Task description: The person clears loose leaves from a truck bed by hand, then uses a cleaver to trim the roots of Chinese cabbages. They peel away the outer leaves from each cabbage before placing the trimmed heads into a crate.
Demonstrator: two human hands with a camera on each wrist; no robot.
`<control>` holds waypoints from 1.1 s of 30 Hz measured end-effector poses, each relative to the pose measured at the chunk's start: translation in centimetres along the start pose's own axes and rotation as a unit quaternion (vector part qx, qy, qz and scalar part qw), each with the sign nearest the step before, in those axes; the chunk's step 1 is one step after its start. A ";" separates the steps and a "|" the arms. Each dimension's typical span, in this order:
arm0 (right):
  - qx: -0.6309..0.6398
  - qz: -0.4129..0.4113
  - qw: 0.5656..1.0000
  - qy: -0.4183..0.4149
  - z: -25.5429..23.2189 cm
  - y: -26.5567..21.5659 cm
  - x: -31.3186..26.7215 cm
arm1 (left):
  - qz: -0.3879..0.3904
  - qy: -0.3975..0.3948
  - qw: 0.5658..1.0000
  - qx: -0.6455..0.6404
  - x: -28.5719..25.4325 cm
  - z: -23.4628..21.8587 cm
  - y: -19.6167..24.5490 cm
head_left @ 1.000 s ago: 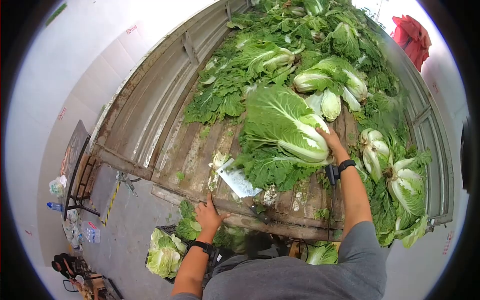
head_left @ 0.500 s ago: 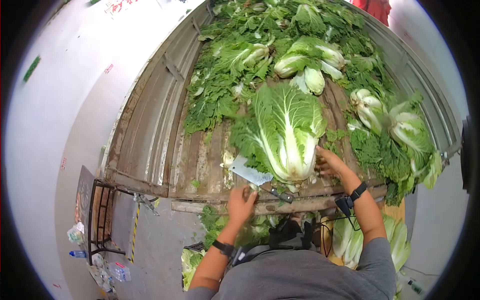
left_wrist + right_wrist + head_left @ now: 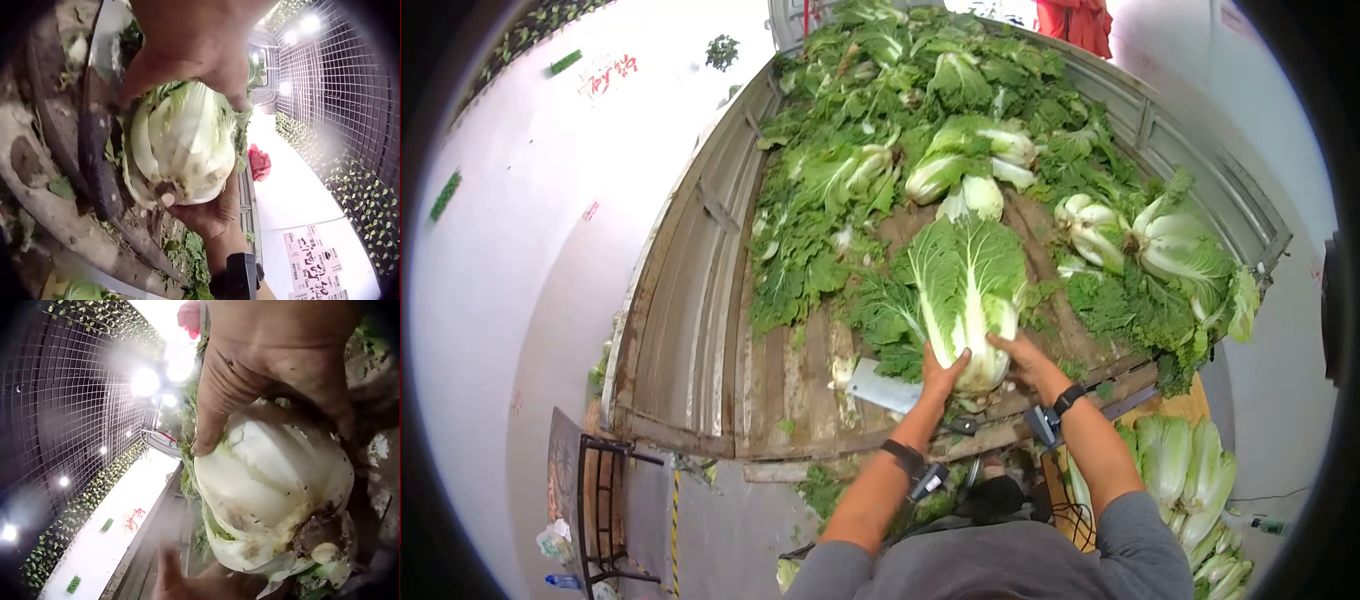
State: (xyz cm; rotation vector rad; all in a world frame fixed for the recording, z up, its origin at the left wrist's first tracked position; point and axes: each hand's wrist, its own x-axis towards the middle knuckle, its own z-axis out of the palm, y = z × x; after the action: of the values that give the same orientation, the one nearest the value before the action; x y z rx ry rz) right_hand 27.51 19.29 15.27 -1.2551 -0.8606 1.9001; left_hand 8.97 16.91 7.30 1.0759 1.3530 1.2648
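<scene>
A large napa cabbage [image 3: 975, 290] lies near the front edge of the truck bed, leaves pointing away and root end toward the person. My left hand [image 3: 940, 382] grips its left side near the base, thumb on top. From the opposite side my right hand [image 3: 1025, 362] holds the base, its thumb over the white stalks [image 3: 269, 475] in the right wrist view. The brown cut root [image 3: 170, 189] faces the left wrist camera. A cleaver [image 3: 878, 386] lies on the boards left of the cabbage, its black handle [image 3: 963, 425] partly behind my left hand.
Loose green leaves [image 3: 800, 240] and several cabbages [image 3: 970, 160] cover the back of the bed. More cabbages [image 3: 1170, 240] lie along the right side wall. Trimmed cabbages [image 3: 1180, 460] stand below at right. A metal-framed stand [image 3: 605, 510] is at left on the floor.
The cabbage has been turned from lying sideways to root end toward the person. The left hand has come from the bed's edge onto it; the right hand has taken hold again after loosening.
</scene>
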 end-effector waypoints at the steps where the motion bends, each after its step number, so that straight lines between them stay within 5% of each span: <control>1: -0.006 -0.037 0.999 -0.009 -0.6 1.0 1.2 | -0.038 0.030 0.997 0.066 -0.9 0.9 3.0; 5: -0.012 -0.106 0.994 -0.037 2.2 0.4 0.5 | -0.001 0.028 0.993 -0.119 -1.7 -0.7 5.1; 10: -0.010 -0.170 0.976 -0.132 11.7 -2.4 -3.0 | 0.082 0.093 0.992 -0.006 -4.2 -9.7 14.6; 13: 0.007 -0.200 0.956 -0.217 18.9 -2.3 -3.9 | 0.131 0.219 0.955 0.154 -8.2 -15.9 20.8; 14: 0.025 -0.207 0.947 -0.243 21.4 -2.0 -4.2 | 0.195 0.190 0.944 0.188 -8.9 -18.8 21.6; 17: 0.057 -0.183 0.937 -0.292 27.8 1.8 -3.9 | 0.198 0.285 0.923 0.165 -13.3 -22.3 23.1; 19: -0.003 -0.151 0.942 -0.301 30.5 5.5 -2.5 | 0.101 0.359 0.859 0.352 -14.7 -25.8 20.8; 20: -0.054 -0.046 0.951 -0.301 30.7 7.0 -2.2 | 0.020 0.411 0.791 0.453 -15.4 -26.8 19.4; 21: -0.106 0.056 0.947 -0.298 30.8 8.3 -1.9 | 0.018 0.401 0.761 0.510 -15.6 -28.1 16.5; 23: -0.373 -0.069 0.867 -0.324 29.0 11.0 -1.4 | 0.020 0.358 0.684 0.635 -14.9 -30.3 9.5; 24: -0.406 -0.139 0.859 -0.280 28.0 14.0 -0.6 | -0.024 0.335 0.678 0.654 -15.5 -29.5 8.8; 26: -0.479 -0.158 0.844 -0.183 24.8 14.8 -1.6 | -0.120 0.279 0.660 0.687 -16.8 -27.4 7.3; 29: -0.498 -0.266 0.824 -0.044 18.1 15.0 -0.9 | -0.081 0.278 0.655 0.698 -16.9 -27.1 7.3; 33: -0.632 -0.259 0.730 0.025 11.3 12.9 -1.8 | -0.111 0.274 0.657 0.694 -16.3 -25.7 8.1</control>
State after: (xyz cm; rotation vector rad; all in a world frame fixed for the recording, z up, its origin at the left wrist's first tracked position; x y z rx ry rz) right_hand 15.01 9.17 9.09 -1.4523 -2.3656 0.6436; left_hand -14.00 -2.49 16.67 1.3902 3.0049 0.0772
